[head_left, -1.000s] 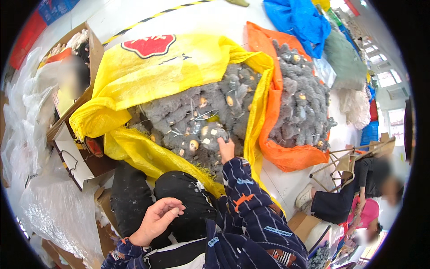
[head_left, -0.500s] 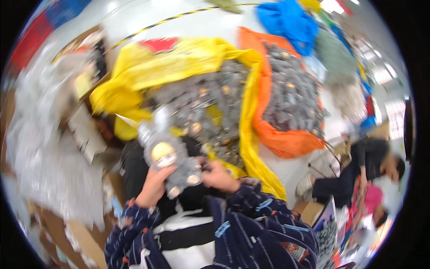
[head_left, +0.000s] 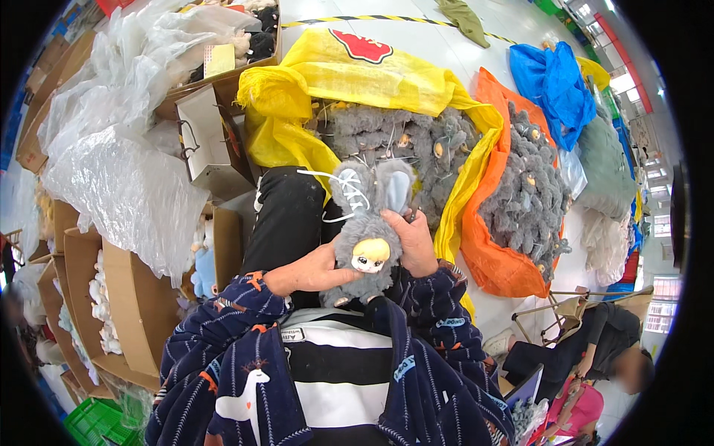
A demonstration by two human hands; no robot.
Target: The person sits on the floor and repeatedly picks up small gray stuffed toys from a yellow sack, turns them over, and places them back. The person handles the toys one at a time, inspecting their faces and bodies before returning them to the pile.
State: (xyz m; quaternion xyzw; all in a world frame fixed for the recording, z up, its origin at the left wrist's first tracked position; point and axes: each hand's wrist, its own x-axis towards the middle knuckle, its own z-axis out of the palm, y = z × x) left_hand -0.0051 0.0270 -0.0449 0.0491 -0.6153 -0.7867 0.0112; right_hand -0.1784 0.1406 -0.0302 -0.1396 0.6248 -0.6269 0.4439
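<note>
1. Left hand (head_left: 311, 272): fingers grip the grey bunny toy (head_left: 358, 232).
2. Right hand (head_left: 414, 242): fingers grip it too, below 1 ear (head_left: 396, 190).
3. It is over the lap (head_left: 281, 219), near the yellow sack (head_left: 286, 145) (grey toys (head_left: 444, 151) inside).

Glossy white tiles cover the floor (head_left: 335, 9), crossed near the top by a curving strip of black-and-yellow hazard tape (head_left: 372, 18). A folding chair (head_left: 571, 308) with thin, crossed legs stands at lower right. Bright windows (head_left: 662, 226) line the room's far right side, bent by the lens, and the light is even.
</note>
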